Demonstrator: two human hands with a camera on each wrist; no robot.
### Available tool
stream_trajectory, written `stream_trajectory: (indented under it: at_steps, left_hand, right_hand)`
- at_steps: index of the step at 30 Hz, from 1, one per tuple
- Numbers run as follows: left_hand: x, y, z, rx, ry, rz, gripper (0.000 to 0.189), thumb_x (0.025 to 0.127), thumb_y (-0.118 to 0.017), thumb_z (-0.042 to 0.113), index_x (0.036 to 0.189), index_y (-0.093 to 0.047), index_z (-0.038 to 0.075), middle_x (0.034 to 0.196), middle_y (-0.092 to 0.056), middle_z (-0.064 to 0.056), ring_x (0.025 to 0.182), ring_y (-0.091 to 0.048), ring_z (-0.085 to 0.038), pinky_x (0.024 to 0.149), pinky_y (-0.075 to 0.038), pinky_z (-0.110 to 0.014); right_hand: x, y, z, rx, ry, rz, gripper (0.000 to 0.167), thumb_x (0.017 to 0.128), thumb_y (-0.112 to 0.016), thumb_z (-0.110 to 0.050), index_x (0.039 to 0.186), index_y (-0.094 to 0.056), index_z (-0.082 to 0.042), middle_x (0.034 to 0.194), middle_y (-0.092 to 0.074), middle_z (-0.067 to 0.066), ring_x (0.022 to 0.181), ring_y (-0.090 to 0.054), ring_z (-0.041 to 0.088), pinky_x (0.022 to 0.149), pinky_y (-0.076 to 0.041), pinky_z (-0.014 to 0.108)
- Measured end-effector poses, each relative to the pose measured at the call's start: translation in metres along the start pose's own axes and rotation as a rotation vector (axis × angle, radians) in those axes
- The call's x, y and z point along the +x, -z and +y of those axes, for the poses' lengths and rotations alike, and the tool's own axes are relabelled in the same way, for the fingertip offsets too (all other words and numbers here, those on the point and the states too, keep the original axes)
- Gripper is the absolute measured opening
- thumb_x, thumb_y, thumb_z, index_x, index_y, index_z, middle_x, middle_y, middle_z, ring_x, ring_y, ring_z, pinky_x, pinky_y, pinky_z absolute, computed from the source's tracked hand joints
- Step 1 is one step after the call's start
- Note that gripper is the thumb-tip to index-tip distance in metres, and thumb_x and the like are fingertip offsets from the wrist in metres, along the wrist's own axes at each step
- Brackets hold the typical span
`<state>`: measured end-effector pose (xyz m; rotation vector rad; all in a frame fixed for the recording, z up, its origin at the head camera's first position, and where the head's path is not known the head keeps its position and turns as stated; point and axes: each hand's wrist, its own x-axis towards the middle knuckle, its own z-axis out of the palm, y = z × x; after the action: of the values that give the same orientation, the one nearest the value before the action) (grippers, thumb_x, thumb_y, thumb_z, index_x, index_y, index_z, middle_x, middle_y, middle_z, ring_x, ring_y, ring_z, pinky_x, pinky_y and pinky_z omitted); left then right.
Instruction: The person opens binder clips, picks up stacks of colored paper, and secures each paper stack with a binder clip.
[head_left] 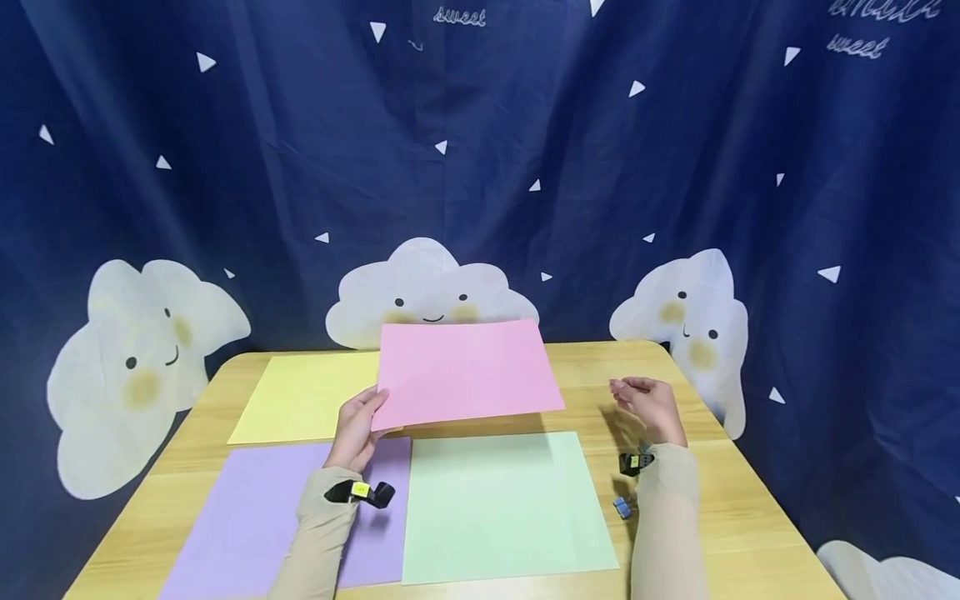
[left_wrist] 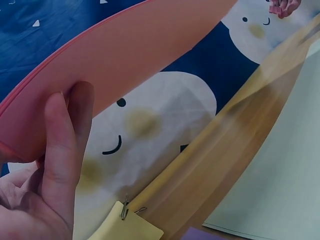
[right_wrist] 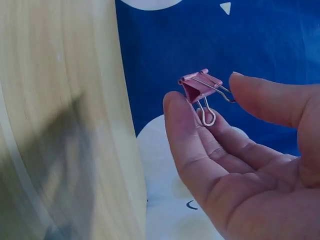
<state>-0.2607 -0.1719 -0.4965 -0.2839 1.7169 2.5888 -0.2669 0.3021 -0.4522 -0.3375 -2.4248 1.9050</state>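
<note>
My left hand [head_left: 356, 427] grips the left edge of a pink stack of paper [head_left: 467, 367], held tilted above the table. In the left wrist view the paper [left_wrist: 125, 55] bows, and its edge shows thin layers; the thumb is mostly hidden there. To the right, my right hand [head_left: 651, 407] is raised over the table, apart from the paper. In the right wrist view it holds a pink binder clip [right_wrist: 199, 86] between thumb and fingers, with the wire handles folded out from the clip's body.
Yellow paper [head_left: 300, 400] lies at the back left, with a binder clip [left_wrist: 125, 209] on its corner. Purple paper [head_left: 247, 508] and mint green paper [head_left: 510, 508] lie in front. A small blue binder clip [head_left: 622, 507] sits right of the green paper on the wooden table [head_left: 735, 517].
</note>
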Motion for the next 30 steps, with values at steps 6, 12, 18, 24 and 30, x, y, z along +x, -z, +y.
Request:
stream_trajectory:
  at_steps: [6,12,18,24,30]
  left_hand:
    - [0.0007,0.0001,0.0007,0.011,0.012,-0.003,0.049,0.107,-0.055,0.014,0.150,-0.043,-0.007,0.091,-0.074,0.009,0.082,-0.075,-0.005,0.077,-0.065,-0.024]
    - [0.0014,0.0011,0.0002,0.013,0.006,-0.004,0.049,0.107,-0.055,0.015,0.150,-0.043,-0.006,0.091,-0.074,0.009,0.082,-0.074,-0.005,0.077,-0.065,-0.024]
    - [0.0000,0.0012,0.0002,0.007,-0.005,-0.003,0.049,0.107,-0.054,0.013,0.150,-0.043,-0.007,0.090,-0.074,0.009,0.080,-0.074,-0.005,0.075,-0.065,-0.024]
    - [-0.0011,0.0016,0.0002,0.011,-0.014,-0.011,0.050,0.107,-0.054,0.013,0.150,-0.041,-0.009,0.090,-0.074,0.009,0.080,-0.074,-0.005,0.074,-0.065,-0.023]
    - [-0.0003,0.0020,0.0000,0.001,-0.013,-0.004,0.048,0.107,-0.054,0.013,0.149,-0.043,-0.008,0.091,-0.075,0.008,0.080,-0.075,-0.005,0.075,-0.065,-0.024]
  right_hand:
    - [0.0051,0.0004,-0.0001,0.234,0.025,0.073,0.049,0.103,-0.062,-0.010,0.143,-0.047,0.015,0.107,-0.079,-0.003,0.090,-0.074,0.000,0.090,-0.061,0.020]
    - [0.0061,-0.0030,-0.0024,0.469,0.029,0.080,0.049,0.101,-0.063,-0.001,0.142,-0.042,0.016,0.093,-0.078,-0.010,0.093,-0.075,0.003,0.093,-0.060,0.018]
    - [0.0069,-0.0024,-0.0014,0.523,0.049,0.052,0.022,0.102,-0.064,-0.006,0.123,-0.063,0.000,0.096,-0.080,-0.012,0.095,-0.076,0.003,0.094,-0.060,0.019]
    - [0.0075,-0.0041,-0.0026,0.581,0.062,0.040,0.012,0.102,-0.063,-0.007,0.113,-0.066,-0.004,0.095,-0.080,-0.009,0.093,-0.075,0.005,0.096,-0.059,0.020]
    - [0.0065,-0.0053,-0.0043,0.682,0.066,0.002,0.015,0.102,-0.063,-0.009,0.115,-0.070,-0.005,0.098,-0.081,-0.005,0.095,-0.076,0.007,0.097,-0.059,0.021]
